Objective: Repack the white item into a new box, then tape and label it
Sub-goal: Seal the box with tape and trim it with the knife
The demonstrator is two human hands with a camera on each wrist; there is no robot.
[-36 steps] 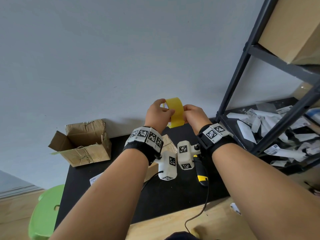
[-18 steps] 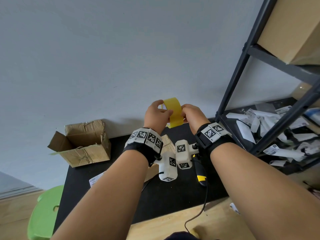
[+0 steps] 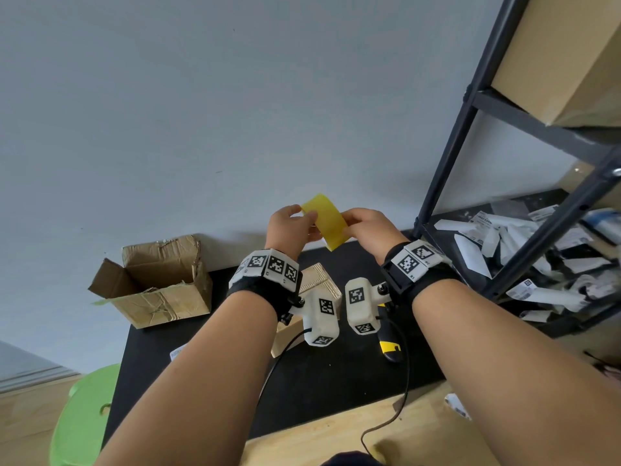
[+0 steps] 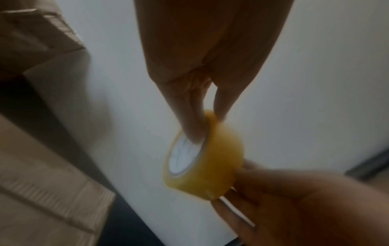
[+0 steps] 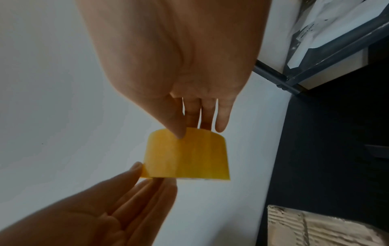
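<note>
Tape roll: a yellow roll of packing tape [image 3: 325, 220] with a smooth, glossy, slightly see-through outer band and a pale inner core [image 4: 185, 154], held up in the air in front of a plain grey-white wall, above the far edge of the table.
Left hand: the left hand [image 3: 289, 227] pinches the roll — fingers reach into the core, thumb on the outer band.
Right hand: the right hand [image 3: 368, 227] grips the other side, thumb [image 5: 175, 128] pressed on the yellow band and fingers behind it.
New box: a light-brown corrugated cardboard box [image 3: 317, 284] sits on the black table [image 3: 336, 391] below the wrists; its ribbed edge shows, the rest is covered by the wrist cameras and forearms.
White item: cannot be made out in any view.
Old box: a crumpled, creased cardboard box [image 3: 158, 284] with open flaps and torn tape stands at the table's far left corner, against the wall.
Tool: a black and yellow handle [image 3: 389, 348] lies on the table under the right wrist — half hidden, its kind is unclear.
Shelf: a dark metal rack [image 3: 450, 156] on the right holds a heap of white paper labels [image 3: 497, 243]; a large cardboard carton [image 3: 568, 55] above is cut off by the frame.
Stool: a green plastic stool [image 3: 84, 422], partly out of frame at lower left.
Blur: the left wrist view is soft and smeared, so fine surface detail there is lost.
</note>
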